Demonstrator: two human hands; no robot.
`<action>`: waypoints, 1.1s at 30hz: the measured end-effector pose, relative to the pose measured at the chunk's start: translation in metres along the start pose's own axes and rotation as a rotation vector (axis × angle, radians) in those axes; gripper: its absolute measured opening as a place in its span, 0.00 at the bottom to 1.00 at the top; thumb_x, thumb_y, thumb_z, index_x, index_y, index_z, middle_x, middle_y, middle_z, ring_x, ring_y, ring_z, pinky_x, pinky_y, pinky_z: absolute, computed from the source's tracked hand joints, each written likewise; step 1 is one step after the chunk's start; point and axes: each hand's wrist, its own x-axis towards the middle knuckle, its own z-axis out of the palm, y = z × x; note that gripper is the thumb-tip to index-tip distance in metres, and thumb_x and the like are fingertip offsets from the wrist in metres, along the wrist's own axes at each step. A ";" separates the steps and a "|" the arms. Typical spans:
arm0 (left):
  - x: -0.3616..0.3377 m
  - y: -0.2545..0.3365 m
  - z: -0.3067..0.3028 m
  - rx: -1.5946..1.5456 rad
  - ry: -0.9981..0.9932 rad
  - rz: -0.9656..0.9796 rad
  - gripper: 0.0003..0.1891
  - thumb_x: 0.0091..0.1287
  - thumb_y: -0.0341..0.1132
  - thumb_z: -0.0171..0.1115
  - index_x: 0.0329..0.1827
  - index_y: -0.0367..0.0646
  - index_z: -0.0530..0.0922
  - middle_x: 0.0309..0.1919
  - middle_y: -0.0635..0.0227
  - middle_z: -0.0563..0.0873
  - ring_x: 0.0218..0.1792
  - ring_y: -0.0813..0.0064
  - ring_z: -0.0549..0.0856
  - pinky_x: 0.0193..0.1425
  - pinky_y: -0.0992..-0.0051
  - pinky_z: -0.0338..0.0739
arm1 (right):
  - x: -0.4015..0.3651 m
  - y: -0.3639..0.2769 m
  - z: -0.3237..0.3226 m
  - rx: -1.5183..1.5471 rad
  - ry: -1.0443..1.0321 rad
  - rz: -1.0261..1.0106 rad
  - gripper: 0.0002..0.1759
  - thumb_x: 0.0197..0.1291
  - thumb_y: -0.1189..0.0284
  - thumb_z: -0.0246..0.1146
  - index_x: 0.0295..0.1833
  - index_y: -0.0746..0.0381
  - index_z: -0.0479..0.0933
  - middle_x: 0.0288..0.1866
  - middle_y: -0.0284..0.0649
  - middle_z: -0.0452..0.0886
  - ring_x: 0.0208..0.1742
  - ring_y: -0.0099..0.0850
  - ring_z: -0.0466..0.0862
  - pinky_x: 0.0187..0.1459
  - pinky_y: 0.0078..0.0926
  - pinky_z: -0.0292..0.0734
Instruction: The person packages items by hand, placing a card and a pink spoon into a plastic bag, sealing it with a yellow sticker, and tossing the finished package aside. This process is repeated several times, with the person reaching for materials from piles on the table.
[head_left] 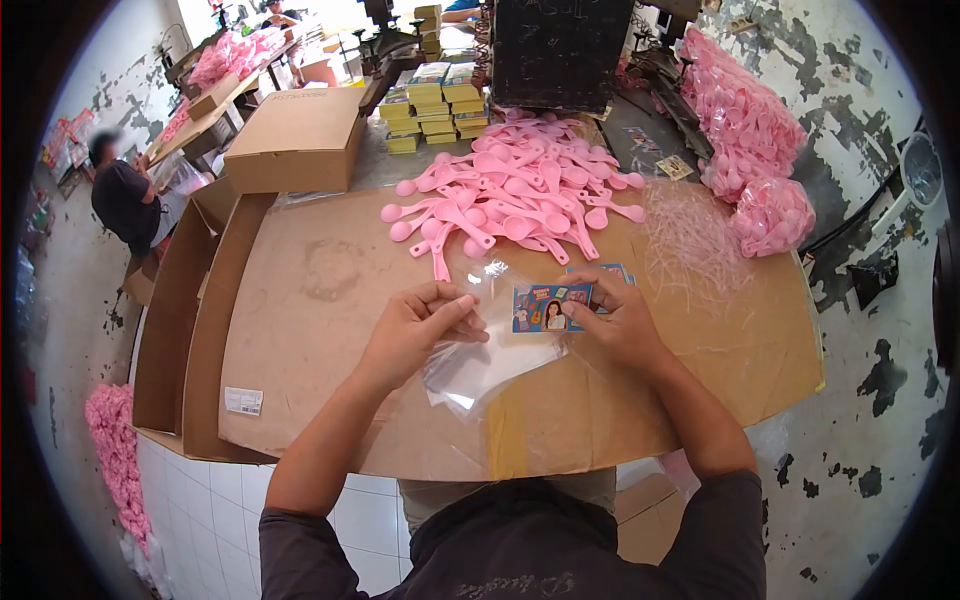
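My right hand [617,318] pinches a small blue printed card [550,309] between thumb and fingers. The card shows a figure, a guitar and other pictures, and more blue card edges show behind those fingers. Close to it on the left, my left hand [428,325] has thumb and fingertips closed on a clear plastic bag [492,272], whose outline is faint. Below both hands lie several clear plastic bags [500,372] on the cardboard sheet [310,350]. Just beyond the hands is a heap of pink measuring spoons [520,185].
Stacks of yellow-edged cards [432,100] stand behind the spoons, next to a closed cardboard box [295,140]. An open carton [200,330] borders the left side. At right are thin plastic strips [695,245] and bagged pink spoons [772,218]. Another person [128,195] sits far left.
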 end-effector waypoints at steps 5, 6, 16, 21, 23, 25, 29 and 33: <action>-0.001 -0.005 0.006 0.135 0.019 -0.022 0.13 0.79 0.35 0.65 0.54 0.31 0.83 0.43 0.57 0.92 0.43 0.71 0.93 0.48 0.74 0.88 | 0.003 -0.005 0.001 0.160 0.077 -0.061 0.20 0.71 0.82 0.65 0.66 0.65 0.75 0.53 0.37 0.86 0.52 0.22 0.86 0.53 0.24 0.83; -0.001 -0.008 0.007 0.164 0.018 -0.037 0.14 0.79 0.35 0.65 0.54 0.31 0.84 0.44 0.57 0.93 0.43 0.72 0.93 0.48 0.75 0.88 | 0.004 -0.007 0.002 0.179 0.095 -0.089 0.20 0.71 0.82 0.65 0.66 0.65 0.75 0.53 0.37 0.86 0.53 0.22 0.86 0.53 0.24 0.83; -0.006 -0.020 0.024 0.370 -0.071 -0.004 0.14 0.78 0.34 0.66 0.57 0.31 0.85 0.43 0.60 0.93 0.42 0.78 0.92 0.45 0.79 0.86 | 0.006 -0.012 0.002 -0.475 -0.106 -0.457 0.24 0.67 0.78 0.71 0.68 0.63 0.78 0.46 0.40 0.88 0.42 0.21 0.84 0.44 0.21 0.78; -0.008 -0.021 0.029 0.316 -0.055 -0.033 0.12 0.79 0.32 0.65 0.56 0.31 0.84 0.44 0.63 0.92 0.41 0.83 0.90 0.43 0.80 0.84 | -0.005 -0.021 0.027 0.020 0.138 -0.122 0.17 0.64 0.75 0.75 0.57 0.64 0.84 0.41 0.35 0.88 0.35 0.19 0.84 0.39 0.19 0.78; -0.006 -0.024 0.030 0.251 -0.036 -0.010 0.12 0.79 0.32 0.63 0.56 0.31 0.84 0.44 0.64 0.92 0.41 0.83 0.89 0.43 0.80 0.84 | -0.006 -0.014 0.027 0.105 0.160 -0.085 0.15 0.65 0.73 0.75 0.55 0.65 0.85 0.41 0.35 0.88 0.36 0.21 0.84 0.40 0.20 0.78; -0.006 -0.022 0.031 0.208 -0.038 -0.006 0.12 0.80 0.31 0.62 0.57 0.31 0.83 0.45 0.65 0.92 0.42 0.84 0.89 0.44 0.80 0.84 | -0.008 -0.006 0.024 0.058 0.058 -0.009 0.13 0.67 0.71 0.73 0.53 0.66 0.85 0.43 0.37 0.88 0.41 0.25 0.86 0.44 0.23 0.80; -0.011 -0.017 0.031 0.213 -0.053 -0.005 0.12 0.80 0.31 0.62 0.58 0.31 0.82 0.44 0.65 0.91 0.42 0.85 0.88 0.45 0.81 0.83 | 0.002 -0.017 0.018 -0.128 -0.244 -0.318 0.14 0.74 0.66 0.65 0.48 0.68 0.86 0.51 0.41 0.86 0.53 0.32 0.84 0.56 0.32 0.78; -0.010 -0.022 0.027 0.206 -0.019 0.097 0.11 0.81 0.34 0.62 0.56 0.35 0.83 0.38 0.70 0.91 0.38 0.89 0.86 0.38 0.84 0.78 | 0.033 -0.007 -0.026 -0.256 -0.068 -0.094 0.13 0.75 0.69 0.60 0.51 0.66 0.85 0.56 0.45 0.83 0.59 0.37 0.82 0.62 0.36 0.76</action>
